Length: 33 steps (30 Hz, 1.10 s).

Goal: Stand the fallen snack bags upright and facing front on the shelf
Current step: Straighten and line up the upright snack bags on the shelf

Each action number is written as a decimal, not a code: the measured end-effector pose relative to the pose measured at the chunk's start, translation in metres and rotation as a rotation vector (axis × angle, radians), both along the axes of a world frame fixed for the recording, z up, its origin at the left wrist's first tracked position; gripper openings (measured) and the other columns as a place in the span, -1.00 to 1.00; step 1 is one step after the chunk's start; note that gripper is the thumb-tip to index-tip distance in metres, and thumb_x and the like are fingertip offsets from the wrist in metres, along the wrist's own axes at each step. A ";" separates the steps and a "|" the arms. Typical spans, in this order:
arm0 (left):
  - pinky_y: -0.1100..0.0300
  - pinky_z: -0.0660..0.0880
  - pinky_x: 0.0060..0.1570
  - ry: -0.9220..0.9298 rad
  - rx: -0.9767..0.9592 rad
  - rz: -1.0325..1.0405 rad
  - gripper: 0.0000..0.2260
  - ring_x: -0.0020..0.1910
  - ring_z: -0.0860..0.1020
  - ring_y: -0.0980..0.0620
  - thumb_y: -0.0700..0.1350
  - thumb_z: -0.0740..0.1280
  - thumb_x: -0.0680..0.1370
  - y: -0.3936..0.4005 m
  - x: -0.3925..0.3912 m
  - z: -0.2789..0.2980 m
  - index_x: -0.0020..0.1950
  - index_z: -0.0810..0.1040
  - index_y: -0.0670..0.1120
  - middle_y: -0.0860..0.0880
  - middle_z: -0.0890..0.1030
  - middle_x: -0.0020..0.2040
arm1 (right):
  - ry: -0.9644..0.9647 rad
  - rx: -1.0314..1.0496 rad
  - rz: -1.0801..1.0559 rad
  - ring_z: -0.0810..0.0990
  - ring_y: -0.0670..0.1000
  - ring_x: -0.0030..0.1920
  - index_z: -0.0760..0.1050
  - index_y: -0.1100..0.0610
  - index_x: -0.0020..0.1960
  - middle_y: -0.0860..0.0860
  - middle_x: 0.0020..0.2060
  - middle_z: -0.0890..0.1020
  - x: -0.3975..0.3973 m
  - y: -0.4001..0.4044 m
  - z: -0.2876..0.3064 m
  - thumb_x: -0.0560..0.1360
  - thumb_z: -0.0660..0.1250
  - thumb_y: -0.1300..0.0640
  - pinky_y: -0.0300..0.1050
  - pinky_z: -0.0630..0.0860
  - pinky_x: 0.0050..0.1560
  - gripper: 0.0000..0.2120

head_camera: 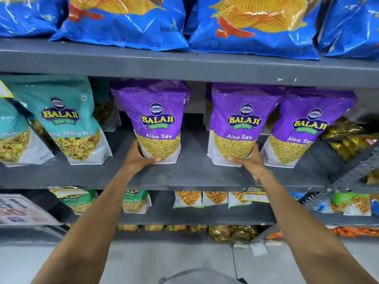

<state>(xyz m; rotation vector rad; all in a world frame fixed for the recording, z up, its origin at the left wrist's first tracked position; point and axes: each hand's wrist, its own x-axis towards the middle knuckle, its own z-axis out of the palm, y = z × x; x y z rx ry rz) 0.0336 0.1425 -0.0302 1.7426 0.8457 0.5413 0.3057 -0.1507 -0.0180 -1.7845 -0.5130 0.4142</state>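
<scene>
Three purple Aloo Sev bags stand upright and face front on the grey middle shelf. My left hand grips the bottom left corner of the left purple bag. My right hand holds the bottom right corner of the middle purple bag. The third purple bag stands at the right, touching the middle one. A gap of bare shelf lies between the two held bags.
Two teal mix bags lean at the left of the same shelf. Gold packets lie piled at the right. Blue chip bags fill the shelf above. Smaller snack bags line the shelf below.
</scene>
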 end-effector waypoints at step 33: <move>0.34 0.49 -0.20 -0.289 0.155 0.270 -0.64 -0.28 0.50 0.21 0.12 0.55 0.24 -0.098 0.000 0.006 -0.12 0.42 0.20 0.11 0.55 -0.26 | -0.244 0.077 -0.275 0.53 0.08 -0.08 0.40 0.14 0.03 0.14 -0.07 0.55 -0.022 -0.038 0.005 0.37 0.47 0.25 0.09 0.53 0.02 -0.67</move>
